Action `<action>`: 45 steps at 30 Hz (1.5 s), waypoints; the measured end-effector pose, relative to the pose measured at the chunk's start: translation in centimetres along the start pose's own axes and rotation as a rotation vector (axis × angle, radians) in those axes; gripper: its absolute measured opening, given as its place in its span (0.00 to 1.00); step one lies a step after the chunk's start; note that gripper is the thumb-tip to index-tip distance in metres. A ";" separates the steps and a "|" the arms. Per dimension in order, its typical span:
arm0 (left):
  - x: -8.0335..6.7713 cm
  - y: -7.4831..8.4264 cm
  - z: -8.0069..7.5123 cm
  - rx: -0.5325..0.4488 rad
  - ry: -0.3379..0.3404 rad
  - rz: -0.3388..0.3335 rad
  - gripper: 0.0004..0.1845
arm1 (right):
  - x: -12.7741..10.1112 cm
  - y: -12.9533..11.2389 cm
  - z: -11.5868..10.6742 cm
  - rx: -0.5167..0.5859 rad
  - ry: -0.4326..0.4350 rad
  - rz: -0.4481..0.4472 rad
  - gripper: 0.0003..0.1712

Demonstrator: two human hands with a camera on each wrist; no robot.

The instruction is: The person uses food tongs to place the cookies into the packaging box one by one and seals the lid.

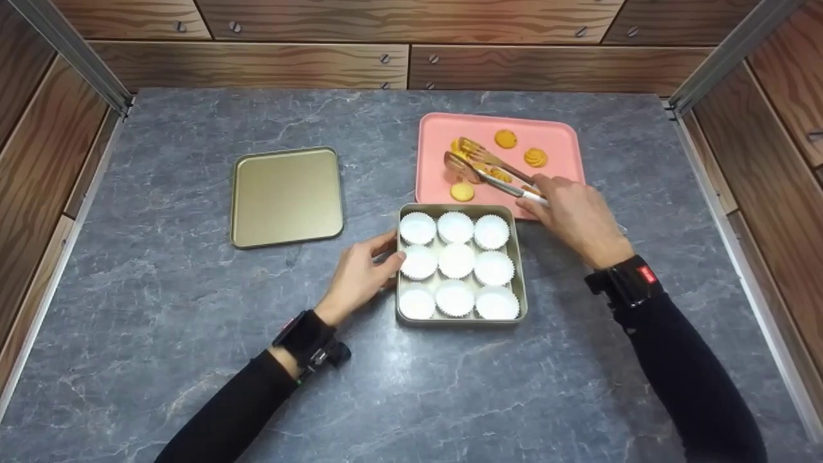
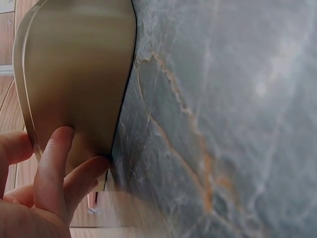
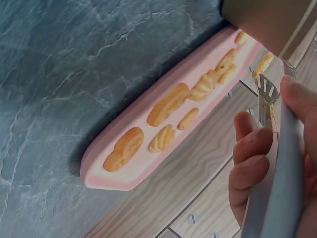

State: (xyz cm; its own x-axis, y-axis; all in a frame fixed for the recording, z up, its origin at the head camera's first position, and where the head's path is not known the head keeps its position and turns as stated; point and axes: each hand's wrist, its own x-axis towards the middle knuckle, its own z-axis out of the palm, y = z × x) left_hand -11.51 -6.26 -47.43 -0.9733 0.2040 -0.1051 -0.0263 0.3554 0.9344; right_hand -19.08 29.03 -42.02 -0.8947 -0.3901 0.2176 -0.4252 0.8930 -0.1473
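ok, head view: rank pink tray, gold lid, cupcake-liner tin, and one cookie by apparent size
1. Pink rectangular plastic tray, largest, though partly covered.
2. Square metal tin holding white paper liners and flat gold square lid: nearly alike; the tin is nearer the camera, so unranked.
3. Round golden cookie, smallest.

A grey marbled stone countertop (image 1: 193,360) is enclosed by wood-grain panel walls (image 1: 257,64) with metal corner rails (image 1: 71,54).

Both forearms outstretched, left hand (image 1: 357,276) fingers straight, right hand (image 1: 575,215) curled.

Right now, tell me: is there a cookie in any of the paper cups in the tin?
No, in the head view all nine white paper cups in the tin are empty; the cookies lie on the pink tray.
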 end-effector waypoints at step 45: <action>0.8 0.8 0.1 0.014 -0.004 -0.065 0.28 | -5.5 -4.6 -2.3 0.050 -0.047 -0.140 0.27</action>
State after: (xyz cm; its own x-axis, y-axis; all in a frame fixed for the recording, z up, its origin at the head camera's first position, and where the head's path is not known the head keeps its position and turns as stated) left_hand -12.28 -5.79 -46.83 -0.9687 0.1839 -0.1671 -0.0866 0.3805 0.9207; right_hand -11.89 27.61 -40.33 -0.8313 -0.5209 0.1940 -0.5512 0.8175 -0.1670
